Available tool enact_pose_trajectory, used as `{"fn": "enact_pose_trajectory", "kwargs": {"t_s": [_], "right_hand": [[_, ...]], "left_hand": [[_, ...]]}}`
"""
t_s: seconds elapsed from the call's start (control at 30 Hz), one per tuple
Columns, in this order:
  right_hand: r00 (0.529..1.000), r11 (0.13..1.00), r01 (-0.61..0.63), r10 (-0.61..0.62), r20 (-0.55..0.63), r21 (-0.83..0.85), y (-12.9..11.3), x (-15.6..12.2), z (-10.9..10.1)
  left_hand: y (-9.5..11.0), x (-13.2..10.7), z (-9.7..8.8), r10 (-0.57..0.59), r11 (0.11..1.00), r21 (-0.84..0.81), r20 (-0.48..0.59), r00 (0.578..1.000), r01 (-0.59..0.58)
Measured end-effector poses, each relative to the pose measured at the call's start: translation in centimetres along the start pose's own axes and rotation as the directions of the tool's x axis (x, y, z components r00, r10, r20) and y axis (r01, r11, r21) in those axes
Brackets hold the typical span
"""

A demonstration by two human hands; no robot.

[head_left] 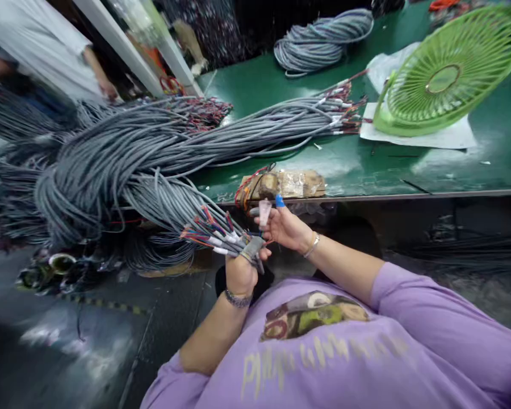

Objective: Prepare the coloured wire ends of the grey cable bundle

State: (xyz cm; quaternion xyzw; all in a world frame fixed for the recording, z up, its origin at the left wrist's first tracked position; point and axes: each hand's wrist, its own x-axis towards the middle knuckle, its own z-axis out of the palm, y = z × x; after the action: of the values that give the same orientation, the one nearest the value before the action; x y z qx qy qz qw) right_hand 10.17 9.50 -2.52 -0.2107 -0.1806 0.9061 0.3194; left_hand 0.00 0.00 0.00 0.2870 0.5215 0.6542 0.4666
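Grey-jacketed cable ends [221,238], coloured cores fanned out, sit clamped in the closed left hand [242,271] just below the bench edge, apparently so the stripped tips face the right hand [287,228]. The right hand pinches a small translucent piece [264,212] between fingertips, one capped by a blue finger cot [280,200], held close to the cores. The cables run into a large grey bundle [123,153] draped over the green bench [366,165]; a green fan [447,74] stands well apart at the right.

A lilac T-shirt [430,341] carries faded lettering [323,355] and a printed patch [313,315]. A dark bracelet [237,298] circles the left wrist, a silver bangle [311,245] the right. The right hand [286,228] has a blue fingertip cap [280,200].
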Motion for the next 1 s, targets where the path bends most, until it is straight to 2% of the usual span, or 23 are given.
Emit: {"fn": "enact_pose_trajectory", "kwargs": {"t_s": [0.23, 0.4, 0.47, 0.6, 0.77, 1.0], "right_hand": [[0.985, 0.977, 0.171, -0.171, 0.01, -0.126, 0.3, -0.4, 0.1], [0.918, 0.872, 0.352, -0.393, -0.058, -0.34, 1.0, 0.0, -0.6], [0.929, 0.885, 0.334, -0.367, -0.046, -0.324, 1.1, 0.2, -0.6], [0.977, 0.969, 0.207, -0.213, -0.029, -0.131, 0.7, 0.5, 0.2], [0.972, 0.977, 0.21, -0.212, -0.103, -0.023, 0.7, 0.5, 1.2], [0.982, 0.985, 0.171, -0.171, -0.076, 0.0, 1.0, 0.3, 0.6]], "left_hand": [[-0.4, 0.3, 0.4, 0.001, 1.0, -0.026, -0.099, 0.995, -0.004], [-0.3, 0.5, 0.9, 0.002, 1.0, -0.016, -0.119, 0.993, -0.004], [-0.3, 0.5, 1.0, 0.004, 1.0, -0.016, -0.122, 0.992, -0.006], [-0.6, 0.6, 0.9, 0.004, 1.0, -0.018, -0.132, 0.991, -0.006], [-1.3, 0.8, 0.6, 0.021, 1.0, 0.022, -0.137, 0.99, -0.018], [-1.1, 0.5, 0.6, 0.029, 1.0, -0.003, -0.136, 0.99, -0.029]]}}
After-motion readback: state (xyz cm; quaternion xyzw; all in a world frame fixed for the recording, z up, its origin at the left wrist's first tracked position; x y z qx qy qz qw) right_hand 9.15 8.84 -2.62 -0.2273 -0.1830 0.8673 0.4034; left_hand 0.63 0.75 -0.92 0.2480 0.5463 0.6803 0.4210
